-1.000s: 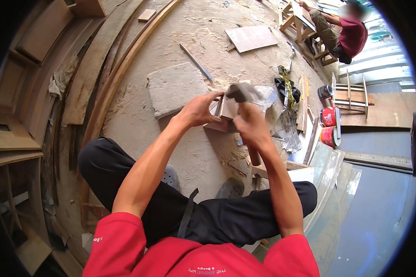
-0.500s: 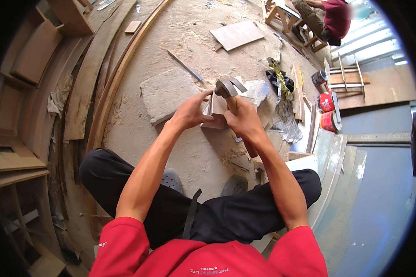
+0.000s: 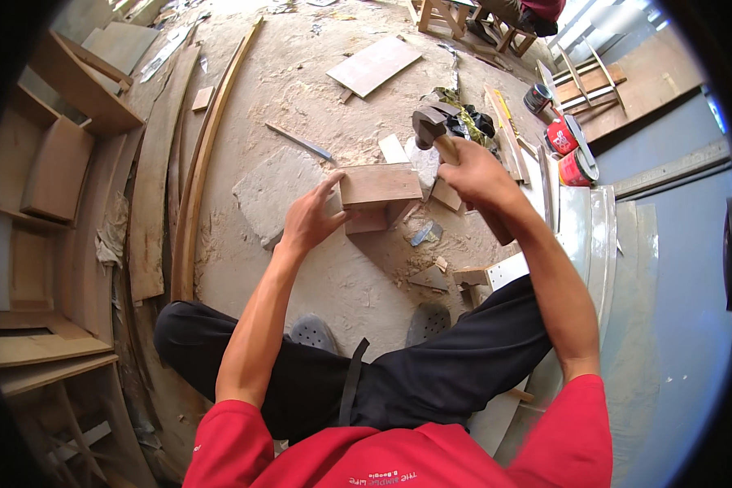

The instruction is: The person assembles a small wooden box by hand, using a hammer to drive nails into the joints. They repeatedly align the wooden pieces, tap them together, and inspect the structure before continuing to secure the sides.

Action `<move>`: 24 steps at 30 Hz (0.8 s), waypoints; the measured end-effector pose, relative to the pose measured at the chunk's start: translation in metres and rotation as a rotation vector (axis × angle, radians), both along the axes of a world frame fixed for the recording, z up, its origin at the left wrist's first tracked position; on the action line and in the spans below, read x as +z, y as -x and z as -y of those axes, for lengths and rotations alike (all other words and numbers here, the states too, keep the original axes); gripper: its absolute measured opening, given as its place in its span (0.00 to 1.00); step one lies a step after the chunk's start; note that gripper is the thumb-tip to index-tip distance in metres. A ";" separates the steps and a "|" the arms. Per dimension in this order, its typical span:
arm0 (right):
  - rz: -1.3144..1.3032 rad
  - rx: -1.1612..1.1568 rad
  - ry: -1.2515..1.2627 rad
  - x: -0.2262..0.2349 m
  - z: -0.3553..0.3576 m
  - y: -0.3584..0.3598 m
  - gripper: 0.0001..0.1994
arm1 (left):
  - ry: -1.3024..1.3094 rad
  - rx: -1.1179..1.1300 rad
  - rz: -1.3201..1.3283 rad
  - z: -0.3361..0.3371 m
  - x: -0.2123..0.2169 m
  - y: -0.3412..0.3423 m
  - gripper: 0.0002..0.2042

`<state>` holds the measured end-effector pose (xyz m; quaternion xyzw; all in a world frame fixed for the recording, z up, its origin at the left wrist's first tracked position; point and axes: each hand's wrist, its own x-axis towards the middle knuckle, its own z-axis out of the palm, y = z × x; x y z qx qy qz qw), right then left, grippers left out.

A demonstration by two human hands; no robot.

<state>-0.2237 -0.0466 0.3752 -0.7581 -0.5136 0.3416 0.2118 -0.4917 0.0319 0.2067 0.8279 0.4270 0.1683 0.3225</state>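
My left hand [image 3: 307, 221] holds the wood block [image 3: 380, 185] on the floor while my right hand [image 3: 473, 172] grips the raised hammer [image 3: 431, 126], so I must hit straight.

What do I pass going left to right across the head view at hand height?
Curved wooden strip → left hand → wooden block → right hand gripping the hammer → red cans.

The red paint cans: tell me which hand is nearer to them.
Right. The right hand, gripping the hammer, is just left of the red paint cans; the left hand holds the wooden block, farther left.
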 end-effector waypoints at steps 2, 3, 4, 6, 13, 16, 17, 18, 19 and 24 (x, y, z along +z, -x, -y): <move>-0.005 -0.019 0.042 0.000 0.003 -0.015 0.14 | -0.275 0.003 0.054 0.002 -0.004 0.001 0.39; -0.010 -0.028 0.062 0.000 0.005 -0.023 0.14 | -0.412 0.002 0.082 0.003 -0.006 0.001 0.36; 0.002 -0.043 0.046 -0.013 0.005 -0.035 0.11 | -0.470 0.006 0.063 0.003 -0.008 0.000 0.34; 0.029 -0.036 0.105 -0.026 0.009 -0.050 0.09 | -0.577 0.011 0.016 0.007 -0.006 -0.003 0.31; 0.103 -0.019 0.141 -0.042 0.010 -0.088 0.10 | -0.575 -0.014 -0.064 0.017 0.030 -0.020 0.28; 0.035 -0.064 0.071 -0.038 0.015 -0.106 0.10 | -0.605 -0.032 -0.073 0.019 0.037 -0.031 0.27; 0.039 -0.094 0.068 -0.031 0.019 -0.110 0.10 | -0.638 -0.028 -0.070 0.020 0.037 -0.037 0.26; 0.030 -0.110 0.060 -0.032 0.020 -0.118 0.10 | -0.670 -0.027 -0.067 0.021 0.037 -0.044 0.24; 0.021 -0.128 0.051 -0.033 0.023 -0.125 0.10 | -0.688 -0.032 -0.056 0.020 0.036 -0.054 0.23; -0.024 -0.277 0.151 -0.030 0.039 -0.153 0.10 | -0.714 -0.142 0.140 0.019 0.039 -0.137 0.10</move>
